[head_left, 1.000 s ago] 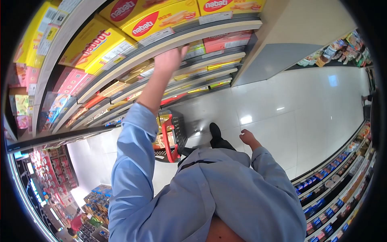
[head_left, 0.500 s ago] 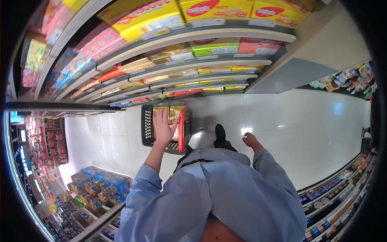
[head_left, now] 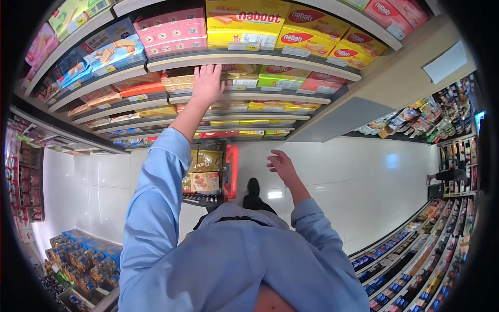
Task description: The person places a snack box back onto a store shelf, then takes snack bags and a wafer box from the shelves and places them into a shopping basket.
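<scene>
So the shirt (head_left: 218, 265)'s plain light blue, the Nabati boxes (head_left: 306, 41) are loud yellow with red logo patches, the stacked cartons (head_left: 172, 34) pink with little pale circles, the basket (head_left: 200, 200) black with a red handle (head_left: 232, 174), and the floor (head_left: 364, 182) whitish with a tile grid.

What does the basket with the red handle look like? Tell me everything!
The basket is dark and looks like plastic, with small holes in its wall and a thick red handle along its right side. It sits upright, open at the top, by the shelves. Inside are golden packs and a cream box with a picture on it. The left sleeve hides part of it, so I can't tell whether they touch. Neither the left hand nor the right hand holds it.
</scene>
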### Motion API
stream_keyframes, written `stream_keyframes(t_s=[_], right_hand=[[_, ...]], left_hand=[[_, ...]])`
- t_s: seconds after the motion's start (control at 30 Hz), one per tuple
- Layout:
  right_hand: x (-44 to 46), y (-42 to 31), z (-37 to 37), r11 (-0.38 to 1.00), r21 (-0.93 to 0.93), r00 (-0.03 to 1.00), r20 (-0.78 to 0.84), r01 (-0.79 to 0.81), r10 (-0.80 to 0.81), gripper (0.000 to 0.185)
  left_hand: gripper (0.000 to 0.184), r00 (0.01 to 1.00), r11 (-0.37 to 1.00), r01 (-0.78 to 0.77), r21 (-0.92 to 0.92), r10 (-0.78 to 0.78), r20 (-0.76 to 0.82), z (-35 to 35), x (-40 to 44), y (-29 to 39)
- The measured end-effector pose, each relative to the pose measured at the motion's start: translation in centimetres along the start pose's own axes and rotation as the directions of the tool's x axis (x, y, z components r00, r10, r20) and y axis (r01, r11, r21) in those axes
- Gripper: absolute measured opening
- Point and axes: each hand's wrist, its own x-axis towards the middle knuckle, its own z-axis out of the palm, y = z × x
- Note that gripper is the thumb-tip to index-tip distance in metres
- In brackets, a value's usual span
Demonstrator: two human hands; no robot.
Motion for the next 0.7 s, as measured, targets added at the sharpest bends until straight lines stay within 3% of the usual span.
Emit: stream_keyframes(t_s=[0.1, 0.2, 0.3, 0.33, 0.43, 0.57, 0.67, 0.7], right_hand=[[1.3, -3.3, 1.1, 0.998, 0.007, 0.998, 0.0, 0.068, -0.068, 0.046], [4.9, -7.7, 1.4, 0.983, -0.097, 0.988, 0.016, 0.156, -0.155, 0.051], [9.8, -11.1, 1.5, 0.987, -0.001, 0.986, 0.04, 0.159, -0.159, 0.054], [11.3, -12.6, 1.7, 0.983, 0.024, 0.982, 0.054, 0.181, -0.182, 0.055], [14.0, -14.5, 1.8, 0.984, 0.079, 0.984, 0.056, 0.163, -0.167, 0.059], [17.6, -15.8, 2.9, 0.995, 0.042, 0.994, 0.056, 0.091, -0.093, 0.063], [19.3, -16.2, 3.3, 0.996, 0.028, 0.995, 0.065, 0.08, -0.081, 0.066], [19.8, -16.0, 3.3, 0.996, 0.04, 0.995, 0.062, 0.078, -0.08, 0.067]], left_hand=[[0.059, 0.996, 0.998, -0.058, 0.036, 0.056, 0.073, 0.8, 1.2, -0.1], [0.054, 0.997, 0.997, -0.066, 0.037, 0.065, 0.028, 1.5, 2.5, 0.2], [0.049, 0.99, 1.0, -0.007, 0.013, 0.005, 0.143, 2.9, 4.6, -0.1], [0.041, 0.997, 0.999, -0.04, 0.01, 0.04, 0.067, 2.9, 5.2, -0.1], [0.036, 0.957, 0.991, 0.091, -0.103, -0.058, 0.285, 3.5, 6.2, -0.2], [0.034, 0.994, 0.995, -0.097, -0.007, 0.097, -0.057, 5.5, 5.2, -1.6], [0.033, 0.983, 0.999, 0.016, -0.043, -0.008, 0.182, 4.8, 5.3, -1.7], [0.033, 0.986, 0.998, 0.021, -0.057, -0.012, 0.165, 4.7, 5.2, -1.6]])
